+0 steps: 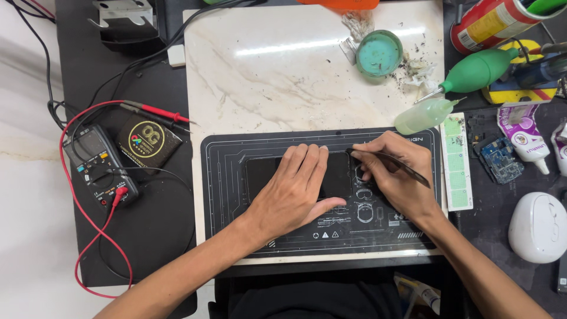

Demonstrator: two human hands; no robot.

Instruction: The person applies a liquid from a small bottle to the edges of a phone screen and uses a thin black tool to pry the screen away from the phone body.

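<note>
While left hand (298, 189) lies flat on phone (336, 177), right fingers (372, 168) pinch tweezers (390, 162)

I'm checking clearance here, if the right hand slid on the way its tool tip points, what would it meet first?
The right hand aims its thin dark tool leftward; first in line are the left hand's fingertips on the dark phone, though height is unclear.

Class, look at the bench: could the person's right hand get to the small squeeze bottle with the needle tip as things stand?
Probably yes. The bottle lies just above the right hand with bare mat between them. But the fingers hold a thin tool, which would get in the way of a grip.
</note>
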